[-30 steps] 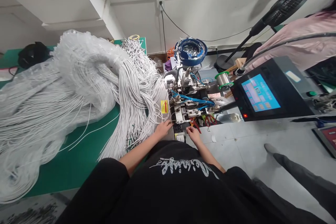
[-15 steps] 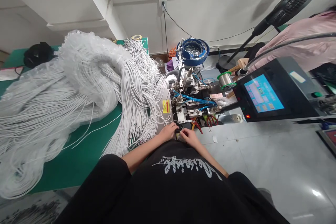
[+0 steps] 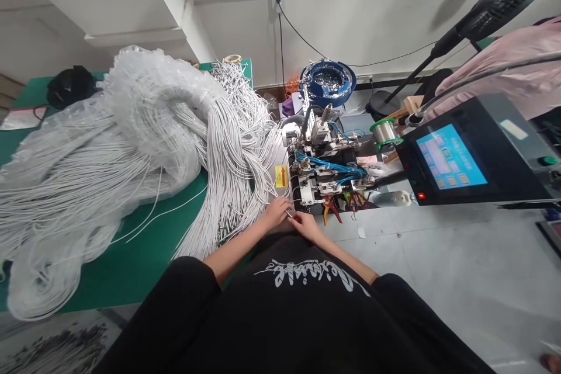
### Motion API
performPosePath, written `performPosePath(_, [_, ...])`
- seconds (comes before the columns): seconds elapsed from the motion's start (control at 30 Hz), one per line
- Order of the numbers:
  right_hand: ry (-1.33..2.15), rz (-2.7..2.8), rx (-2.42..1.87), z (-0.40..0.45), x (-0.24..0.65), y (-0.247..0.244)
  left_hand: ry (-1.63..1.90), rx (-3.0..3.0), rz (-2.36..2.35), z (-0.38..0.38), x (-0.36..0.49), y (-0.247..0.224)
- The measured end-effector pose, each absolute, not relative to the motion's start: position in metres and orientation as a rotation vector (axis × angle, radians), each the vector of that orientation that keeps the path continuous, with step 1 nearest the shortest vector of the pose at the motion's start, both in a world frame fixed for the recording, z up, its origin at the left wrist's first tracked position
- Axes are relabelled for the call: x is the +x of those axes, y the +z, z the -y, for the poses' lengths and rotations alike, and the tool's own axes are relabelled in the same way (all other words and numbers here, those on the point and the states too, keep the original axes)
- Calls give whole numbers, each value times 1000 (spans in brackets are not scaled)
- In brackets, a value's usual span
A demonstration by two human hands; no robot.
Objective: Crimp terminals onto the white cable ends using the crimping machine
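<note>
My left hand (image 3: 277, 212) is closed on a thin white cable (image 3: 288, 214) just off the near left corner of a bench machine (image 3: 307, 188). Close beside it, my right hand (image 3: 305, 225) pinches at the short end of the same cable, its fingertips together. The cable's tip is too small to make out. Left of the hands, a large bundle of white cables (image 3: 228, 152) spreads over a green table (image 3: 151, 239), partly wrapped in clear plastic (image 3: 146, 87). A yellow label with a red arrow (image 3: 281, 176) is on the plate beside the machine.
Red-handled pliers (image 3: 332, 210) lie at the machine's front edge, near red-handled scissors (image 3: 358, 201). Behind are a blue feeder bowl (image 3: 328, 83) and a wire spool (image 3: 385, 133). A lit touchscreen (image 3: 451, 156) stands right, with a black fan (image 3: 504, 6) and a person's pink sleeve (image 3: 504, 70) beyond.
Both hands have drawn back to the left, away from the machine's front, and the cable between them now shows. The whole view has shifted slightly.
</note>
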State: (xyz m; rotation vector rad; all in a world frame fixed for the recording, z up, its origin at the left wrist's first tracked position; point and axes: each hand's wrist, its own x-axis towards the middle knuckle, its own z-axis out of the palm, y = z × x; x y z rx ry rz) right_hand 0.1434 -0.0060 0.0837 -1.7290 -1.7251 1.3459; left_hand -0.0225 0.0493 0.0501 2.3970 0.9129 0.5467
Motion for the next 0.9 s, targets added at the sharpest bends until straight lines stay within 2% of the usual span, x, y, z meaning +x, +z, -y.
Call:
performPosePath(0.23, [1318,1506,-1745,8,151,72,530,2531,-886,-55,-29,57])
performPosePath(0.57, [1620,1121,-1753,10,148,75,260,2787,-949,-70,-44,67])
performPosePath(0.7, [1517,1301,-1727,5,148,87,279,2769,-837,-78,-47,71])
performPosePath(0.9, [1130,1679,-1709,-9,148,106,450,2681,-868,-84,-50,76])
